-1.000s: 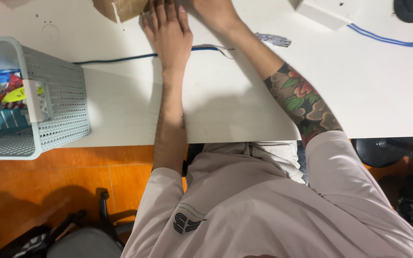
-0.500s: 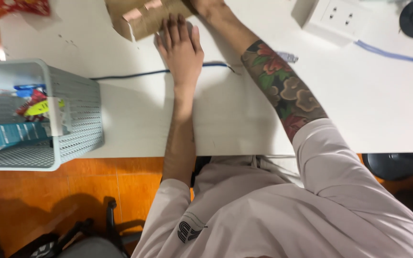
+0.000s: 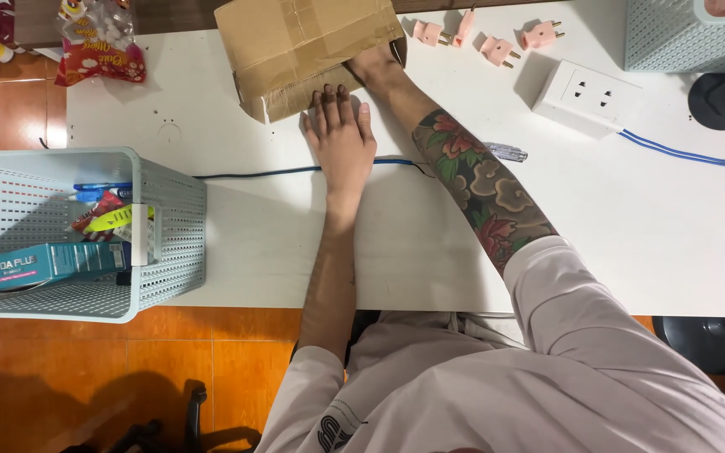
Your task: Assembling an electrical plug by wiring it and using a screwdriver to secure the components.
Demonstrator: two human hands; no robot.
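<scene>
My left hand lies flat on the white table, palm down. Its fingertips touch the near edge of a brown cardboard box. The hand rests over a thin dark blue cable that runs left toward the basket. My right hand reaches into the open side of the box. Only its wrist and heel show, and the fingers are hidden inside. A small tester screwdriver lies beside my tattooed right forearm.
Several pink plugs and a white socket block with a blue-and-white cord lie at the back right. A pale mesh basket with packages overhangs the left edge. Another basket and a snack bag sit at the back.
The view has swung up toward the far side of the table, bringing the box, plugs and socket block into sight. My left hand stays flat on the cable, and my right stays at the box.
</scene>
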